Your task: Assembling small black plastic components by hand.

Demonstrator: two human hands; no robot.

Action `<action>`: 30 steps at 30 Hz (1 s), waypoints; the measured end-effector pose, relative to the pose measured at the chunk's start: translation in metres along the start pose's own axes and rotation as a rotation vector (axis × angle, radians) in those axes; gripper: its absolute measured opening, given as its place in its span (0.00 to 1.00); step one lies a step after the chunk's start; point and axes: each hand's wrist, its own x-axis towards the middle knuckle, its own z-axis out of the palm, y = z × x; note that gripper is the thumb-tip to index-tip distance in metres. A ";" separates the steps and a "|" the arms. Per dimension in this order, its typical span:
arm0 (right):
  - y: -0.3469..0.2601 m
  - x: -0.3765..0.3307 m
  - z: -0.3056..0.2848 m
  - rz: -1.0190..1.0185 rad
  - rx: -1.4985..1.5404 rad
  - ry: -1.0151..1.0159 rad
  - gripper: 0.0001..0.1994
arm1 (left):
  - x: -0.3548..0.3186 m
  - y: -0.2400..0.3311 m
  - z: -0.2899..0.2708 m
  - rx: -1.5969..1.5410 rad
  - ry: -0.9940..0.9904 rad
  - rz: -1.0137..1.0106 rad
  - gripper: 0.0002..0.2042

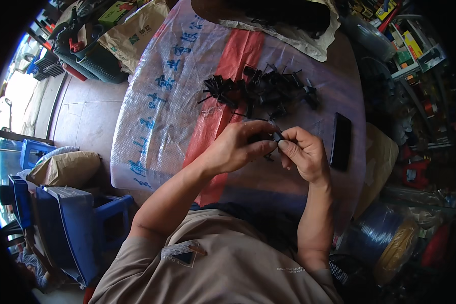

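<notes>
**Fingertips Meet Over a Single Black Part at a Covered Worktable**

A table covering of woven plastic [172, 126], crossed by a red stripe [207, 126], spreads beneath the work; over its near side the person's forearms converge, the left slanting up from the lower left, the right rising almost upright; the left hand [233, 147] reaches across with its fingers curled over and its thumb stretched beneath them, while the right hand [308, 154] leans inward to meet it, thumb and forefinger bent together, the other fingers folded below.

Just beyond the hands lies a loose heap of black stemmed parts [276, 83], thin stems pointing every way; a black smartphone [341, 142] rests to the right, apart from both.

At the meeting point sits one small black part [277, 137], raised clear of the heap and pinched narrowly between both sets of fingertips; its finer detail is hidden by the thumbs; the step in hand appears to be close two-handed handling of that piece, and the next move would seem to call for a steady left grip with small, controlled pressure from the right thumb.
</notes>
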 end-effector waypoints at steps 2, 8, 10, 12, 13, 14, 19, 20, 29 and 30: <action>-0.005 -0.001 0.004 0.044 -0.012 0.016 0.06 | 0.001 -0.007 -0.002 0.161 0.015 0.123 0.15; -0.013 0.009 0.008 0.117 -0.108 -0.041 0.05 | 0.003 -0.008 -0.007 0.500 0.017 0.270 0.16; -0.020 0.016 0.009 0.117 -0.125 -0.079 0.04 | 0.001 -0.010 -0.008 0.267 0.054 0.172 0.15; -0.021 0.032 0.010 0.037 -0.163 -0.078 0.03 | -0.001 -0.005 -0.016 -0.142 0.093 -0.155 0.14; -0.020 0.046 0.010 -0.074 -0.288 -0.018 0.05 | -0.001 -0.006 -0.020 -0.429 0.155 -0.147 0.14; -0.020 0.060 0.009 -0.200 -0.476 0.072 0.07 | -0.001 -0.007 -0.027 -0.654 0.157 -0.148 0.15; -0.003 0.101 -0.002 -0.366 -1.245 0.041 0.15 | 0.003 -0.022 -0.053 -1.032 0.193 -0.087 0.11; -0.006 0.101 0.000 -0.380 -1.221 0.097 0.14 | 0.003 -0.022 -0.056 -1.005 0.234 -0.086 0.09; -0.032 0.063 -0.007 -0.174 -0.184 0.212 0.10 | -0.009 -0.007 -0.103 -0.856 0.427 0.082 0.08; -0.032 0.055 -0.008 -0.182 -0.190 0.204 0.10 | -0.014 0.002 -0.121 -0.763 0.508 0.136 0.09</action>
